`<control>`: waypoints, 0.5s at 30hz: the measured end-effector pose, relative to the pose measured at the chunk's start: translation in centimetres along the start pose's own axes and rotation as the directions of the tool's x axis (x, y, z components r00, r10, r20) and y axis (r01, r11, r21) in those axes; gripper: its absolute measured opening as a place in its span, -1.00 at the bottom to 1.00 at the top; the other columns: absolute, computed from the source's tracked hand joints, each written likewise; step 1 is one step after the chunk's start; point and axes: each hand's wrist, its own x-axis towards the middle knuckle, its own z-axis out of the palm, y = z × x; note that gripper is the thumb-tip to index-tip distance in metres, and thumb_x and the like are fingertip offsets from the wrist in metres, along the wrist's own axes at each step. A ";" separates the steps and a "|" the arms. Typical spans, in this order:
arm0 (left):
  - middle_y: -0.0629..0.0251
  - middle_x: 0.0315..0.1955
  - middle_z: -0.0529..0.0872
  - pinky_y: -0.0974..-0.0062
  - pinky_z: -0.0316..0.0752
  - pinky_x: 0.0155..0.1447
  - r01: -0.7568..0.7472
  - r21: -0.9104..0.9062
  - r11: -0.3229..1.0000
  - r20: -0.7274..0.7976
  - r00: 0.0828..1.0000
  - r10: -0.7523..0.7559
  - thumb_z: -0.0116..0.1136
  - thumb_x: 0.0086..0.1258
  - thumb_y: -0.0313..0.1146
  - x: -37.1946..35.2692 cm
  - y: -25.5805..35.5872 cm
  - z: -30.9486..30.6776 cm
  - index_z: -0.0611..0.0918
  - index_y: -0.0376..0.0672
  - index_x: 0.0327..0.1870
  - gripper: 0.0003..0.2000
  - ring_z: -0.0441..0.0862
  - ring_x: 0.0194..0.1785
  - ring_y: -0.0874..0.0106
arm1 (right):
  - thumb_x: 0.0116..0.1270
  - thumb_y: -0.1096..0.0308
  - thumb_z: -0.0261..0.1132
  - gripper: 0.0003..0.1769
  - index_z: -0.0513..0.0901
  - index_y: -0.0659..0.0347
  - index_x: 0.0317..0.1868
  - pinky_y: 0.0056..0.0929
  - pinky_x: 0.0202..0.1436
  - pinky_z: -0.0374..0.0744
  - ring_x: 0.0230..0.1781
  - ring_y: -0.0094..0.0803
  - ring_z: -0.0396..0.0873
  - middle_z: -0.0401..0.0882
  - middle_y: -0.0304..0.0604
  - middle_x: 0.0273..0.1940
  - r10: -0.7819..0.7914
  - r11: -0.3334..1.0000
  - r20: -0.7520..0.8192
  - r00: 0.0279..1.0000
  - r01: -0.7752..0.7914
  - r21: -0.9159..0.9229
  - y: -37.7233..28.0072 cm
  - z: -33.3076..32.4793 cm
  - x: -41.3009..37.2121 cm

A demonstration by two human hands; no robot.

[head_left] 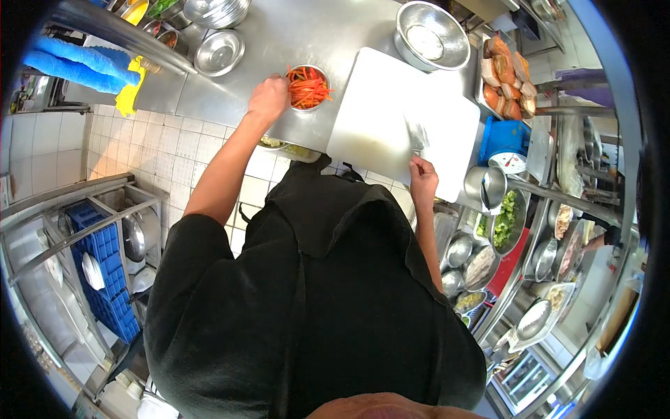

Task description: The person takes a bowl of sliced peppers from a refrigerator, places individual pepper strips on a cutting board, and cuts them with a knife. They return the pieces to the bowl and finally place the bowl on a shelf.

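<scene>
My left hand (271, 98) is closed on the left rim of a small metal bowl, which is heaped with thin red strips (308, 87) and stands on the steel counter (293, 42). A white cutting board (370, 105) lies to the right of that bowl. Near the board's front edge, my right hand (423, 174) is closed around the handle end of a knife (417, 133). The blade rests over the board, pointing away from me, and is partly lost in glare.
A large metal bowl (432, 35) stands behind the board. At the right are a tray of browned meat pieces (507, 77), a blue scale (502, 140), a metal pot (486, 187) and bowls of greens (504, 222). An empty metal bowl (219, 52) stands at the back left.
</scene>
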 end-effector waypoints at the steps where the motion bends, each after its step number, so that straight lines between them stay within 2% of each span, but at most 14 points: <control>1: 0.00 -0.11 0.73 0.10 0.60 0.09 0.001 -0.015 1.000 -0.012 1.000 -0.001 0.27 0.21 -0.40 0.2 -0.1 -0.1 0.77 -0.14 -0.04 -0.72 0.70 -0.05 -0.04 | 0.39 0.40 0.39 -0.76 0.72 0.37 -0.01 -0.54 -0.09 0.58 -0.25 -0.57 0.59 0.72 -0.23 -0.22 -0.004 1.000 0.003 1.000 0.004 0.008 0.0 0.0 0.1; 3: -0.03 -0.14 0.75 0.11 0.61 0.07 -0.004 -0.045 0.999 -0.037 0.999 0.002 0.24 0.22 -0.41 0.6 0.1 -0.6 0.79 -0.16 -0.10 -0.76 0.71 -0.08 -0.05 | 0.39 0.40 0.39 -0.76 0.73 0.36 -0.01 -0.54 -0.10 0.58 -0.26 -0.58 0.58 0.72 -0.24 -0.22 -0.012 1.000 0.005 1.000 0.011 0.024 -0.3 -0.1 0.3; 6: -0.06 -0.13 0.75 0.15 0.62 0.06 0.016 -0.160 0.987 -0.021 1.000 -0.019 0.24 0.22 -0.42 0.8 0.4 -2.6 0.80 -0.16 -0.12 -0.77 0.71 -0.10 -0.04 | 0.39 0.40 0.39 -0.75 0.73 0.36 0.00 -0.56 -0.11 0.57 -0.27 -0.58 0.58 0.72 -0.23 -0.22 -0.009 0.999 -0.001 1.000 0.009 -0.054 -0.9 -0.3 0.3; 9: -0.04 -0.13 0.76 0.20 0.62 0.05 0.004 -0.166 0.986 0.008 1.000 -0.003 0.26 0.22 -0.41 0.9 0.8 -4.9 0.80 -0.16 -0.11 -0.77 0.73 -0.13 0.00 | 0.38 0.41 0.37 -0.78 0.74 0.35 -0.05 -0.45 -0.06 0.62 -0.22 -0.46 0.65 0.72 -0.10 -0.15 0.045 0.999 -0.004 0.999 -0.045 0.006 -0.2 0.0 0.3; 12: -0.02 -0.15 0.77 0.24 0.62 0.01 0.031 -0.236 0.971 0.042 0.999 -0.022 0.29 0.24 -0.40 0.8 1.5 -6.8 0.80 -0.17 -0.09 -0.76 0.74 -0.16 0.05 | 0.40 0.42 0.39 -0.74 0.72 0.36 0.03 -0.56 -0.10 0.59 -0.25 -0.58 0.60 0.73 -0.23 -0.19 0.048 0.997 -0.001 0.999 -0.048 0.064 -0.1 0.1 0.1; 15: -0.09 -0.29 0.76 0.21 0.63 0.00 0.001 -0.316 0.949 -0.024 1.000 -0.009 0.26 0.22 -0.43 0.9 1.3 -6.8 0.80 -0.15 -0.14 -0.79 0.75 -0.14 0.01 | 0.40 0.40 0.36 -0.77 0.74 0.34 -0.01 -0.47 -0.04 0.62 -0.20 -0.49 0.65 0.72 -0.13 -0.14 0.064 0.996 0.007 0.998 -0.064 0.065 0.0 0.1 0.2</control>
